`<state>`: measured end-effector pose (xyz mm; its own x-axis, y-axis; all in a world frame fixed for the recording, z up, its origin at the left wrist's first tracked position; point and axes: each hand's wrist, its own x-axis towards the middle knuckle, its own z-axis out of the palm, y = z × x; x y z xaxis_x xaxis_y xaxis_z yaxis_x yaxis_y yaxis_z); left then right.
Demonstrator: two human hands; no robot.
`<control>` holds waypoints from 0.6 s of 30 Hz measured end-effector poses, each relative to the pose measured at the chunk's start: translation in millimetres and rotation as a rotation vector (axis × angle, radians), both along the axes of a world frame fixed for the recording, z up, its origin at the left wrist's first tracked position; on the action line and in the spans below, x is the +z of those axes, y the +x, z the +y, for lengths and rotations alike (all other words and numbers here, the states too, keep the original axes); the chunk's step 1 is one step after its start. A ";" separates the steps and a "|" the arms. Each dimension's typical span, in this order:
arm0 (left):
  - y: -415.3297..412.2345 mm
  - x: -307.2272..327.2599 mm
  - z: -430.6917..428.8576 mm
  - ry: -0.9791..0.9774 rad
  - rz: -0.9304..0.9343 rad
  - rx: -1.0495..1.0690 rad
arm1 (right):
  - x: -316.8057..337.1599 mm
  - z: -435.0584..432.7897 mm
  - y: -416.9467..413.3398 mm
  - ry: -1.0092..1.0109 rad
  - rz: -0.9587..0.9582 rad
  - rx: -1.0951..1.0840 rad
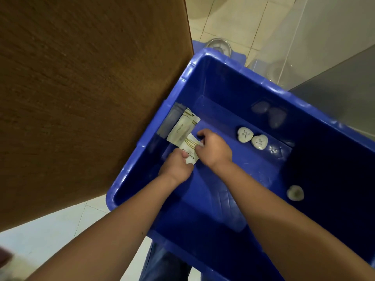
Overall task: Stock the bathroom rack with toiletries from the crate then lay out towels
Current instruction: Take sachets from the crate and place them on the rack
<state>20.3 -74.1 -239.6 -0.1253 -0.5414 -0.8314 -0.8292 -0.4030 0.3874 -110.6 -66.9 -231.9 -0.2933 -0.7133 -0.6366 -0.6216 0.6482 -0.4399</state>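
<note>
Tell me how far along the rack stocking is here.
Done: unclear, since the rack is out of view, though the blue crate holds few items. In hand: the left hand and right hand both pinch one white sachet inside the crate. Left: a second sachet by the crate wall, two heart-shaped packets on its floor, a third packet further right, and the towels, none visible.

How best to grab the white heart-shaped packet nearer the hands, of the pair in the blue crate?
From above, pinching the nearer white heart-shaped packet across its free edges: it lies flat on the blue plastic crate's floor, its twin close on one side.
</note>
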 end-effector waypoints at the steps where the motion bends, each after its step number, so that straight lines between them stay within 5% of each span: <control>1: 0.2 0.7 0.1 0.007 0.000 -0.002 | 0.5 -1.2 2.2 0.014 0.009 0.012; 9: -1.7 12.9 -3.3 0.054 -0.016 0.071 | 11.0 7.0 -1.0 0.044 -0.033 -0.065; 15: -11.4 25.9 0.2 0.202 0.040 0.477 | 15.8 21.4 -14.1 -0.055 -0.243 -0.507; 18: -15.9 27.9 0.6 0.240 0.097 0.647 | 16.5 26.9 -15.4 0.002 -0.285 -0.493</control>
<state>4.5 -73.5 -211.6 0.0810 -0.3346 -0.9389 -0.3599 -0.8882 0.2855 -126.0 -40.0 -215.3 -0.4077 -0.5341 -0.7406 -0.1018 0.8326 -0.5444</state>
